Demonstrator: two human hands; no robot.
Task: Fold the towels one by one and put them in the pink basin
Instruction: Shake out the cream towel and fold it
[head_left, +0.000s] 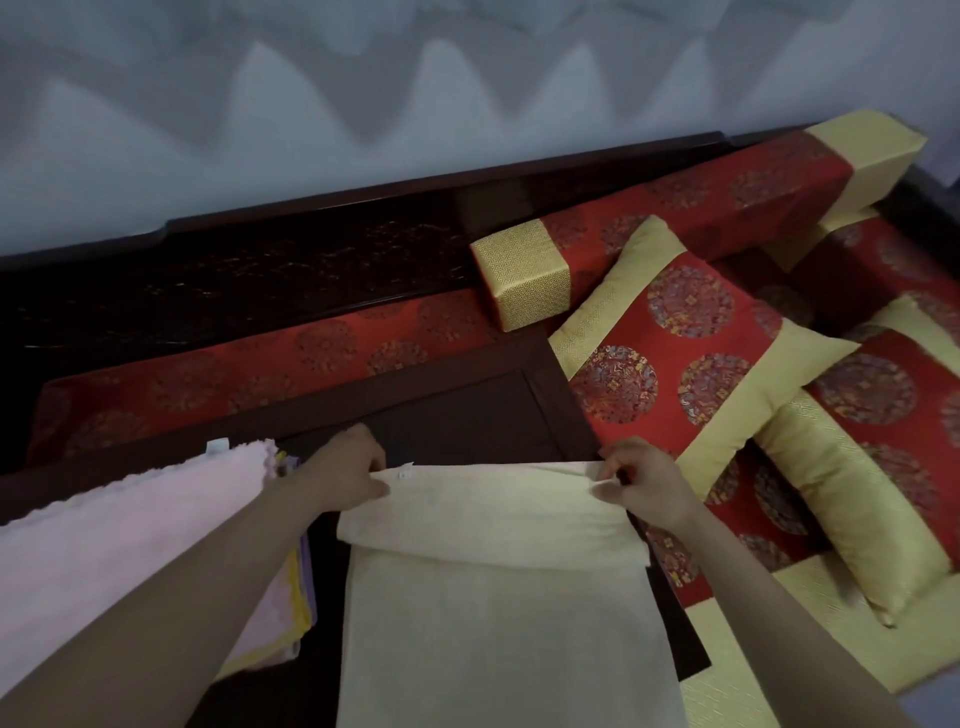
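Pinching the cream towel (493, 613) (near end cropped) are left hand (353, 467) and right hand (644, 480).

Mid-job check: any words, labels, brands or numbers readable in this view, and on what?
No text can be read.
Sewn tag on the cream towel: too small to read.
White tag on the pink towel: blurred.
Cushion medallions: ornament only, nothing legible.
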